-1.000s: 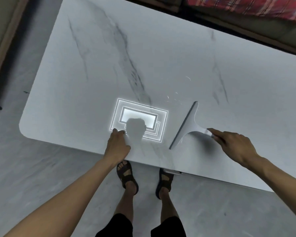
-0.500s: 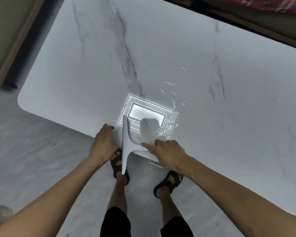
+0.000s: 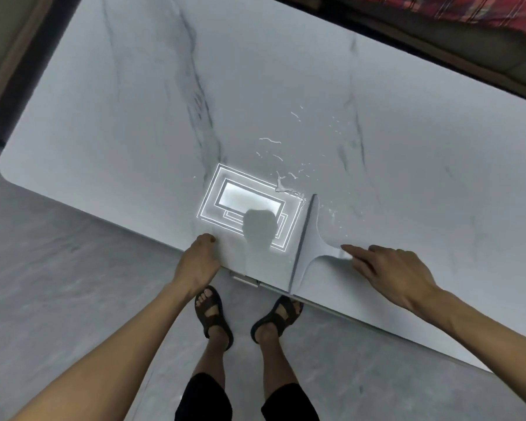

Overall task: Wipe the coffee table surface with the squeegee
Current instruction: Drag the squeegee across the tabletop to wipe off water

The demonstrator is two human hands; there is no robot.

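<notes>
A person's right hand [image 3: 398,278] grips the handle of a squeegee [image 3: 308,247], index finger stretched along the stem toward the blade and the other fingers curled around the grip. The tool is plain white and T-shaped, with a long straight blade edged in grey along its left side and a stem that flares where it joins the blade. It lies on the coffee table [image 3: 134,117] at the near edge, just right of the person, with the blade running from the edge inward. Streaks and beads of water [image 3: 281,185] glisten just beyond the blade's far tip. The left hand [image 3: 198,259] rests on the same edge with its fingers bent; whether it clasps the rim cannot be told. The tabletop is white marble-look with grey veins and mirrors a rectangular ceiling light [image 3: 246,205]. Below are sandalled feet [image 3: 213,311] on a grey floor [image 3: 58,284].
</notes>
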